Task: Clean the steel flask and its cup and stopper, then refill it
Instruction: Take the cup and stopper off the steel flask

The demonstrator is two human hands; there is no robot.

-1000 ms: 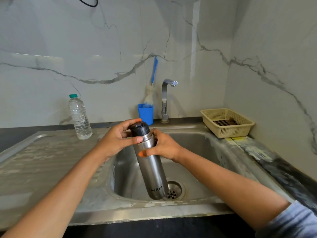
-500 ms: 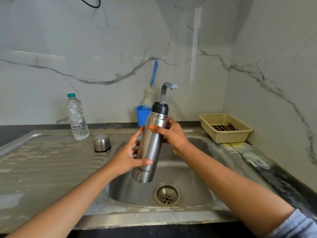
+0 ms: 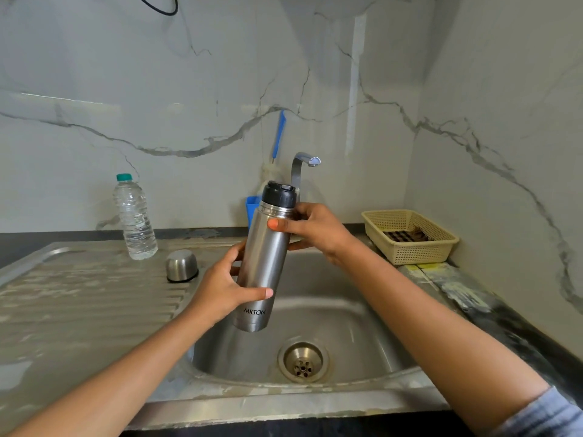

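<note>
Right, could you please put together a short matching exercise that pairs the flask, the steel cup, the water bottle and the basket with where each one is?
Things:
1. flask
2. steel cup
3. water bottle
4. basket

Places:
A. upside down on the draining board
B. to the right of the sink
C. above the sink, gripped by the left hand and the right hand
D. upright at the back of the draining board

Pairs: 1-C, 2-A, 3-D, 4-B
</note>
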